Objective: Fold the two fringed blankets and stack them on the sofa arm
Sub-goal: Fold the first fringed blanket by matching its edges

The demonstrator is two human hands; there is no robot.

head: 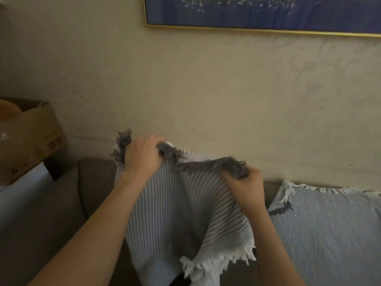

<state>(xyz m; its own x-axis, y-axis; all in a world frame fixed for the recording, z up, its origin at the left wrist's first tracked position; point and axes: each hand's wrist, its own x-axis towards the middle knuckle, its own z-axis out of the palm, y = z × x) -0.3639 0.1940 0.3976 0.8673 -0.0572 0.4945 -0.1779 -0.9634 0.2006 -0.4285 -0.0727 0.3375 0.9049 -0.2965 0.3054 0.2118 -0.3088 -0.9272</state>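
A grey-and-white striped blanket (175, 213) with dark grey fringe along its top and white fringe at its lower edge hangs in front of me over the sofa. My left hand (142, 155) grips its upper left edge at the dark fringe. My right hand (245, 186) grips the upper right edge, a bit lower. A second, pale blue woven blanket (329, 228) with white fringe lies spread on the sofa to the right. The sofa arm (37, 213) is at the left.
The brown sofa back (94, 182) runs behind the blanket against a cream wall. A cardboard box (31, 137) stands on a white surface beyond the sofa arm at the left. A gold-framed blue picture (268, 11) hangs above.
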